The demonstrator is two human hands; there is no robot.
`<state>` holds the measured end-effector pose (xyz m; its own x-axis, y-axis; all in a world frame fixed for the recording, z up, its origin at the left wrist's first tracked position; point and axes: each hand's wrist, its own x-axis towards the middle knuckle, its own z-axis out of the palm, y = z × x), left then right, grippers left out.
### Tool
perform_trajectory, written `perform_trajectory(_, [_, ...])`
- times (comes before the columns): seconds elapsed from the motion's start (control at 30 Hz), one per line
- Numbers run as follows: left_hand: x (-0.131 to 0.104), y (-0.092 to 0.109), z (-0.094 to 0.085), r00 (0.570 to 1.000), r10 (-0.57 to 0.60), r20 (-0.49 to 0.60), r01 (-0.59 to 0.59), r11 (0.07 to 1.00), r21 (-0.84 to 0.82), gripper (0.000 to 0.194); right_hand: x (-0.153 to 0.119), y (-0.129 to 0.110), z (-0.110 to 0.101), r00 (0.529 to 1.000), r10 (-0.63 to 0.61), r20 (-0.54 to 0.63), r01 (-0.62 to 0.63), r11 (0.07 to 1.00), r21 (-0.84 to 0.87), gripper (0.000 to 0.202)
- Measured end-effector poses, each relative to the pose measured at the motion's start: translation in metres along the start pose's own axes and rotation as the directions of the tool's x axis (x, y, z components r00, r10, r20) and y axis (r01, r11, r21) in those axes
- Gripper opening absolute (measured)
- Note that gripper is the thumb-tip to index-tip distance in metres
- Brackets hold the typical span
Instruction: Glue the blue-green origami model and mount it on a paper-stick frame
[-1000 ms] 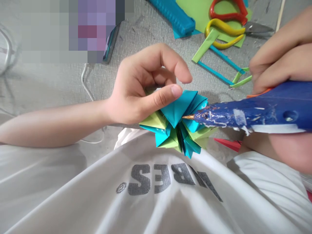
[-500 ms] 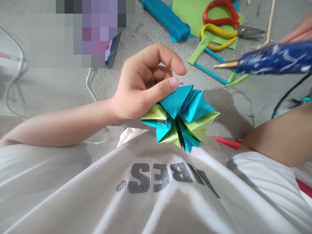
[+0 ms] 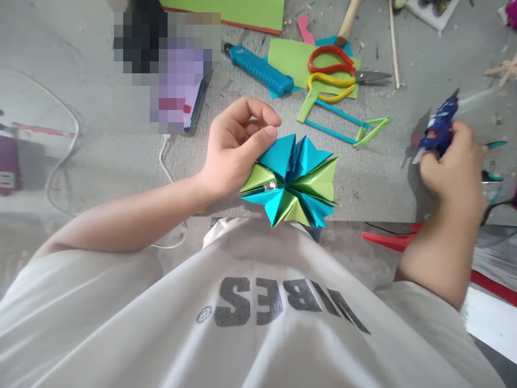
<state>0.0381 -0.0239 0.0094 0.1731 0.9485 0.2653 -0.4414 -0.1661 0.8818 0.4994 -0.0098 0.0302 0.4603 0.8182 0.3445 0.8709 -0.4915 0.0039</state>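
Between the thumb and fingers of my left hand (image 3: 242, 148) is a folded paper flower (image 3: 311, 186) with blue and lime-green petals, held near the table's front edge. A shiny, clear patch, which looks like glue, shows on one left petal. Off to the right, my right hand (image 3: 454, 167) is wrapped round a dark blue glue gun (image 3: 440, 126), its nozzle pointing away from me. The glue gun's handle is mostly hidden by my fingers. Beyond the flower lies a frame of thin blue and green paper strips (image 3: 337, 128).
Scissors (image 3: 335, 81) with red and yellow handles rest on green paper (image 3: 288, 56), beside a blue utility knife (image 3: 262, 70). A partly blurred phone (image 3: 194, 102) with a white cable (image 3: 163, 156) lies at left. A thin wooden stick (image 3: 393, 48) is farther back.
My right hand has carried the glue gun away from the flower, right and down towards the table. My left hand still holds the flower, now tilted more face-up. The view takes in more table.
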Motion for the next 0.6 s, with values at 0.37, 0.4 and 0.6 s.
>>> perform_trajectory(0.37, [-0.006,-0.006,-0.004,0.990,-0.058,-0.129,0.061,0.998,0.022,0.022,-0.095,-0.033,-0.035,0.693,-0.598,-0.403,0.714,0.487,0.504,0.084])
perform_trajectory(0.4, [-0.006,-0.005,-0.003,0.988,-0.058,-0.141,0.062,0.998,0.019,0.022,-0.117,-0.051,-0.043,0.626,-0.638,-0.449,0.756,0.353,0.552,0.093])
perform_trajectory(0.6, [-0.015,0.000,0.015,0.961,0.062,-0.268,-0.035,0.994,0.103,0.030,-0.227,-0.155,-0.061,0.688,-0.397,-0.607,0.725,0.392,0.566,0.104])
